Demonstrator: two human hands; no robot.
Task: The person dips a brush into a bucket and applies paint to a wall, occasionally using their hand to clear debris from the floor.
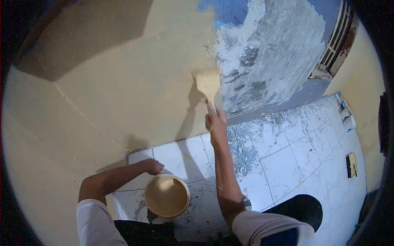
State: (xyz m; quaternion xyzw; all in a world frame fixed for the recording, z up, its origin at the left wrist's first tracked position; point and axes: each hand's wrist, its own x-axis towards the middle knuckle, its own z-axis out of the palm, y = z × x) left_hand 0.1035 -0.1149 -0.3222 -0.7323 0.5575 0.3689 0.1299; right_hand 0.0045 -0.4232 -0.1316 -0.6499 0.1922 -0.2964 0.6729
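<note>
My right hand (216, 119) is closed around the handle of a wide paintbrush (208, 85). The bristles, coated in cream-yellow paint, press against the wall where the yellow coat meets a bare patch. My left hand (154, 166) grips the rim of a round bucket (188, 196), held low in front of me. Yellowish paint (166, 199) shows inside it. Yellow paint (135, 94) covers the wall left of the brush. To the right is a scraped grey-white patch (271, 53) with blue paint around its edges.
White floor tiles (275, 176) carry flakes of scraped paint (242, 151) along the wall. A barred window (334, 45) is at upper right. On the floor at right lie a small black-and-yellow object (351, 165) and a whitish container (347, 118). A dark rounded shape (299, 211) is near my right arm.
</note>
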